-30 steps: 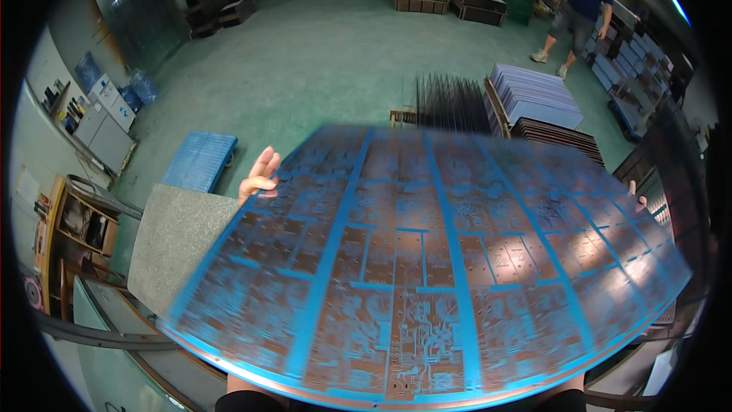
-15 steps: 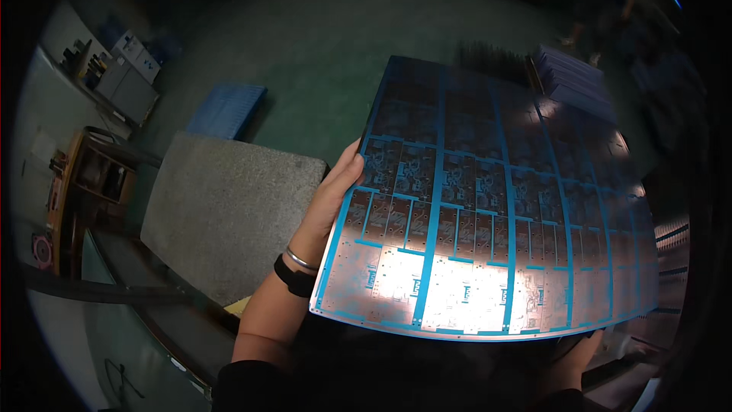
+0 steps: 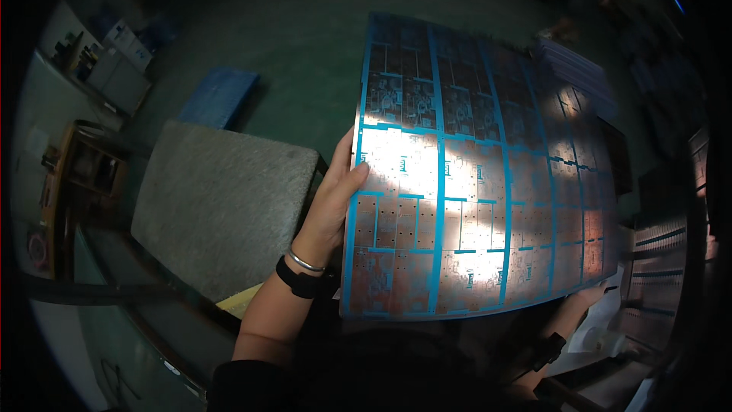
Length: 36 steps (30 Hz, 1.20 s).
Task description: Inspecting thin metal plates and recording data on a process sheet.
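The circuit panel (image 3: 473,175), copper with blue bands, is in the air to the right of the grey slab (image 3: 221,198), its patterned face turned toward me and catching bright glare. I hold it in both hands. My left hand (image 3: 329,202) grips the panel's edge nearest the slab, thumb over the face and the other fingers mostly behind. My right hand (image 3: 585,297) holds the lower edge, on the side away from the slab; its fingers are largely hidden. A silver bangle (image 3: 306,263) and a black band (image 3: 296,279) sit on my left wrist. Just beyond the slab lies a blue platform (image 3: 219,98); left of the slab stands a wooden cabinet (image 3: 69,156); well to the slab's right is a purple stack (image 3: 578,72).
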{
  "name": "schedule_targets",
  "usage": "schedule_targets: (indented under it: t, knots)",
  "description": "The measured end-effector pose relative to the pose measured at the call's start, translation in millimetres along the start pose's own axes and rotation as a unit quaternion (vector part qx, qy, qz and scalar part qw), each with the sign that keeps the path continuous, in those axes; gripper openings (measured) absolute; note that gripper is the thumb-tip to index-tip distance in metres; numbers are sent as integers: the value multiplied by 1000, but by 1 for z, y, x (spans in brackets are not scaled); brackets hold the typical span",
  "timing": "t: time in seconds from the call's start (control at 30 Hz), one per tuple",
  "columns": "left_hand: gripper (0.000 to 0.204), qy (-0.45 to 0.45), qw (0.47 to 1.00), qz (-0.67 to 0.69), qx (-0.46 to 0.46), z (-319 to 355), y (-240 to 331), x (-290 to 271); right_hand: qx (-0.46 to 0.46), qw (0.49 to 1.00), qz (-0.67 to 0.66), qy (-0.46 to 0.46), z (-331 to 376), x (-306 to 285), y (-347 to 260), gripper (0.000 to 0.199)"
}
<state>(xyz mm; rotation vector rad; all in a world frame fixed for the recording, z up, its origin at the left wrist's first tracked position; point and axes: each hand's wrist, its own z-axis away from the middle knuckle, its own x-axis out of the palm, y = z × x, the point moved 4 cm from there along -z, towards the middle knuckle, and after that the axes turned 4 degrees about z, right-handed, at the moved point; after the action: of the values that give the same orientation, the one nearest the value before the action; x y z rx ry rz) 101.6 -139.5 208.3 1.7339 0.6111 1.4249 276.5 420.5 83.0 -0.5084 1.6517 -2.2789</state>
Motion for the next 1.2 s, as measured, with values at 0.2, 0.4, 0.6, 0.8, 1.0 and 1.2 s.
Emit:
schedule_targets:
  t: [0.2, 0.4, 0.6, 0.8, 1.0, 1.2]
  knots:
    - [74, -20, 1000, -12, -16, 2, 1, 1, 12, 998, -17, 61, -20, -24, 2, 32]
    - [75, -22, 999, -19, -26, 10, -4, -5, 25, 992, -47, 118, 17, -77, 52, 35]
    - [69, -47, 998, -19, -36, 20, -3, -8, 6, 993, -81, 82, 12, -75, 65, 32]
    - [65, -63, 997, -15, -36, 24, 0, -4, -10, 967, -156, 202, 10, -68, 80, 29]
    - [62, -58, 998, -3, -35, 26, -1, -5, -6, 968, -184, 172, 48, -27, 66, 32]
    - [52, -19, 998, 38, -45, 23, -2, -16, 4, 948, -264, 180, 54, -13, 60, 33]
